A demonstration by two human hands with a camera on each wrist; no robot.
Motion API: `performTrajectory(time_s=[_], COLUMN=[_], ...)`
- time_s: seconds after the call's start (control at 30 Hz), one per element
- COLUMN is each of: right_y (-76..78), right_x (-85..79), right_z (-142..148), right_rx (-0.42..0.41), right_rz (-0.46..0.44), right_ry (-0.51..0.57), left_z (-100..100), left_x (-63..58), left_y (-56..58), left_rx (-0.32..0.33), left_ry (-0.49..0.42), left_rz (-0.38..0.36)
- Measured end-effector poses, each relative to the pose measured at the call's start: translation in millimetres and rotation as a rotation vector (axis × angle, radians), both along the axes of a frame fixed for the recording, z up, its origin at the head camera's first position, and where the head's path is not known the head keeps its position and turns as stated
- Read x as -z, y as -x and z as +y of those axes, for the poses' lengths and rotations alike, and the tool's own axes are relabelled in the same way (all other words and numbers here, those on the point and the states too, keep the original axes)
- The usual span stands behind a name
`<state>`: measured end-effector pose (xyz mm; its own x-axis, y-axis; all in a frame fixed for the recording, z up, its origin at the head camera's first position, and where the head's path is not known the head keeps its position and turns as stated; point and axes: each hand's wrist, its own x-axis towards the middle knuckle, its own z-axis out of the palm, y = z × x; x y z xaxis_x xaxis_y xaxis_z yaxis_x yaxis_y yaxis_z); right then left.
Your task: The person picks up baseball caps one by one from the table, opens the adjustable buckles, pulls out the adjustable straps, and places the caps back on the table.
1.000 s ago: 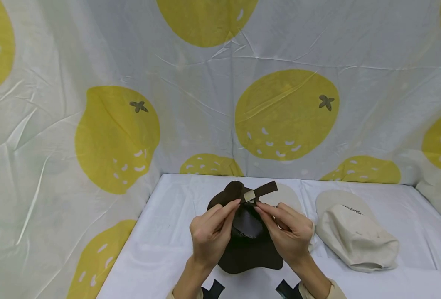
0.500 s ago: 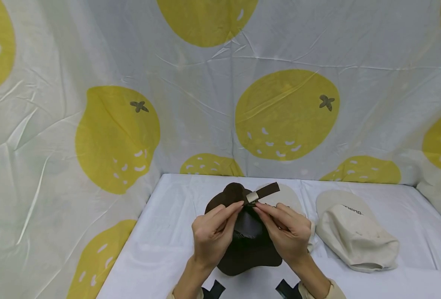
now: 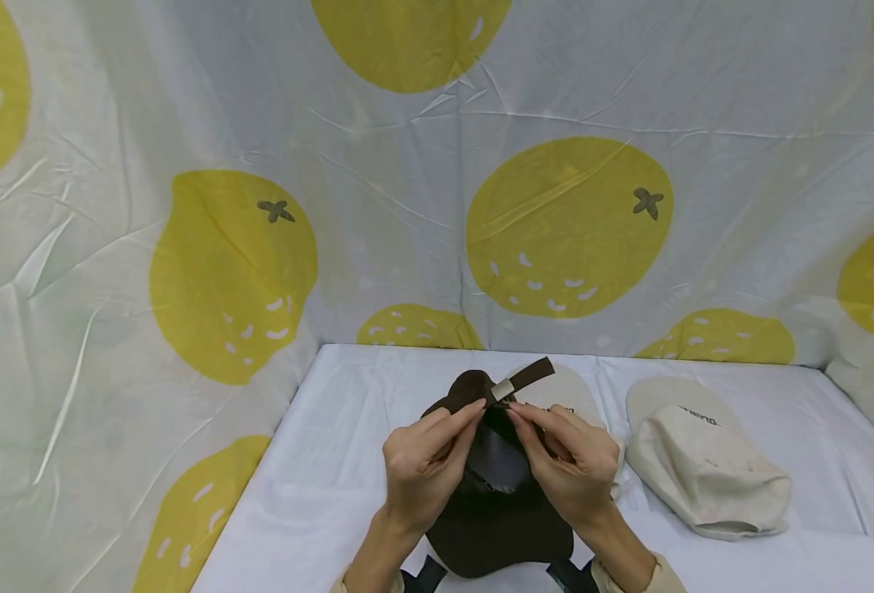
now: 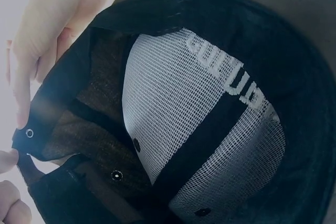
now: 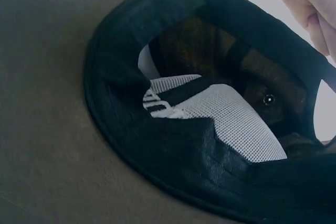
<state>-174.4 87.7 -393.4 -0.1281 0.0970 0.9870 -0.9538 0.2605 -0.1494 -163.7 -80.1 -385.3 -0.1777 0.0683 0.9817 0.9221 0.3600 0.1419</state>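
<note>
A dark brown baseball cap (image 3: 503, 535) is held up between both hands, brim towards the person and hollow side showing. My left hand (image 3: 423, 461) pinches its back strap just left of the pale buckle (image 3: 502, 389). On the other side, the fingertips of my right hand (image 3: 576, 457) pinch the band right beside the buckle. The loose strap end (image 3: 535, 373) sticks out up and to the right. Inside the cap, the left wrist view has white mesh lining (image 4: 168, 77) with pale lettering. The brim (image 5: 47, 103) fills the left of the right wrist view.
A beige cap (image 3: 703, 473) lies on the white-covered table (image 3: 296, 494) to the right. Another pale cap (image 3: 566, 389) lies behind my right hand, mostly hidden. A lemon-print curtain (image 3: 392, 231) hangs around the back and sides.
The cap has tilted, its brim swinging down and towards the person. My left hand has shifted slightly right, closer to my right hand, which has barely moved. Both keep their pinch.
</note>
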Motion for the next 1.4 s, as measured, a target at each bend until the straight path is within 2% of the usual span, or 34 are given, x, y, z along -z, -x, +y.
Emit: performTrajectory(time_s=[0.17, 0.67, 1.1, 1.4], right_y=[-0.2, 0.6, 1.3, 0.6], right_x=[0.1, -0.9, -2.4, -3.9], right_z=[-0.3, 1.5, 3.1, 3.2], right_rx=[0.022, 0.053, 0.066, 0.076], right_rz=[-0.002, -0.004, -0.008, 0.0], right_ry=[0.009, 0.041, 0.082, 0.087], left_z=[0.8, 0.7, 0.7, 3.0], left_x=[0.4, 1.9, 2.5, 2.3], left_y=[0.3, 1.1, 2.9, -0.2], left_rx=[-0.014, 0.022, 0.009, 0.016], left_ry=[0.001, -0.014, -0.006, 0.011], left_rz=[0.004, -0.016, -0.008, -0.034])
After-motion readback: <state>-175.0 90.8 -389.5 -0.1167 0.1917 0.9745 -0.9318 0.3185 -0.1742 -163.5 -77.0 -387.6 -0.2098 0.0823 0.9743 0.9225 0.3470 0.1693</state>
